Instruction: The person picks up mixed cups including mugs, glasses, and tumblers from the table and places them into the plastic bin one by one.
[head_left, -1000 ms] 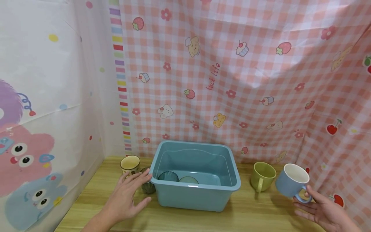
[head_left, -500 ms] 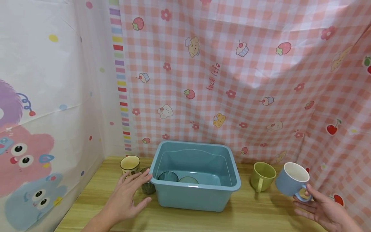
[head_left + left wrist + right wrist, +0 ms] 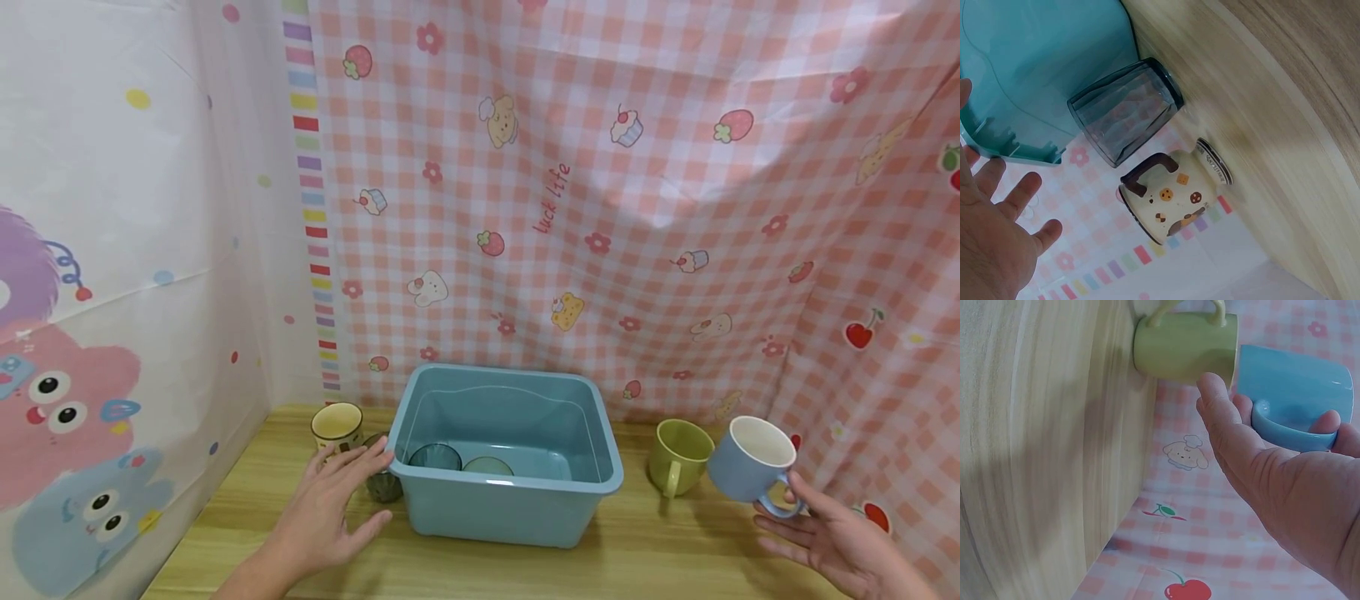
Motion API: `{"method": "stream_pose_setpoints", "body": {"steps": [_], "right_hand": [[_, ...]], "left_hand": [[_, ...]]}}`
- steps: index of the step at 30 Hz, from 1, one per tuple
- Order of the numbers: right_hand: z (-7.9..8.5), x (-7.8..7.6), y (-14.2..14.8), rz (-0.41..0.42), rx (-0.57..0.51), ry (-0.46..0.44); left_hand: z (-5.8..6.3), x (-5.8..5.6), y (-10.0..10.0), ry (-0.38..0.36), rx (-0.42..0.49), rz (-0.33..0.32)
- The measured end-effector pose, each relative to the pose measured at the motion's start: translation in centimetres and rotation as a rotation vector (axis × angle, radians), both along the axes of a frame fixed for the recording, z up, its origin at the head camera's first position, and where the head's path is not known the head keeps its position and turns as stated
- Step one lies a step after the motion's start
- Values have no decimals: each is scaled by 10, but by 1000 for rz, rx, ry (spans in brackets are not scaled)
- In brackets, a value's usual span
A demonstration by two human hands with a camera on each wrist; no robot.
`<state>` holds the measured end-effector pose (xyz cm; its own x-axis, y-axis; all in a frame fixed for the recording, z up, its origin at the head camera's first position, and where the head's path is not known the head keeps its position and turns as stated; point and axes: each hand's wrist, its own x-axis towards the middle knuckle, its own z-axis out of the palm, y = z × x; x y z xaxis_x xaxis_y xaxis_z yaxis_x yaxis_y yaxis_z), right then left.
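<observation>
My right hand (image 3: 843, 533) holds a light blue mug (image 3: 742, 471) by its handle. The mug is tilted, its white inside facing up, and the right wrist view has it (image 3: 1297, 387) clear of the table. Just left of it a green mug (image 3: 678, 458) stands upright on the table. At the other side, my left hand (image 3: 322, 508) has its fingers spread, the fingertips at the left rim of a blue plastic tub (image 3: 502, 508). Close by are a dark clear glass (image 3: 1125, 112) and a cream mug (image 3: 1175, 194) with cookie prints and a brown handle.
Inside the tub sit two clear glasses, a dark one (image 3: 435, 457) and a greenish one (image 3: 487, 465). Everything stands on a wood-grain table (image 3: 660, 558). A pink checked cloth (image 3: 555, 250) hangs behind, and a white printed cloth (image 3: 135, 250) hangs at the left.
My right hand has brought the blue mug slightly up and to the left, nearer the green mug. The left hand and the tub have stayed where they were.
</observation>
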<state>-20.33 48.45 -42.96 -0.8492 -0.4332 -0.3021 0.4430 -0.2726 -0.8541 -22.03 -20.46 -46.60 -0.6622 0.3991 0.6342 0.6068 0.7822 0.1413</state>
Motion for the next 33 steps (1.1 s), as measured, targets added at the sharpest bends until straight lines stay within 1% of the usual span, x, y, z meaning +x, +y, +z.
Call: {"method": "stream_pose_setpoints", "body": {"steps": [7,13,21,27,31,33], "right_hand": [[-1,-2,-3,17,-15,25],[2,-4,-9,21,-15,41],[7,-6,-17,-27,53,35],[10,-8,-23,-57,79,49],[10,-9,-27,-64,85,63],[11,-9,-28,-53,80,73]], "left_hand": [[1,1,0,-10,-1,5],[1,2,0,-8,3,4],[2,2,1,-8,11,0],[1,1,1,-6,9,2],[1,1,0,-2,11,-4],[0,1,0,-2,10,-5]]}}
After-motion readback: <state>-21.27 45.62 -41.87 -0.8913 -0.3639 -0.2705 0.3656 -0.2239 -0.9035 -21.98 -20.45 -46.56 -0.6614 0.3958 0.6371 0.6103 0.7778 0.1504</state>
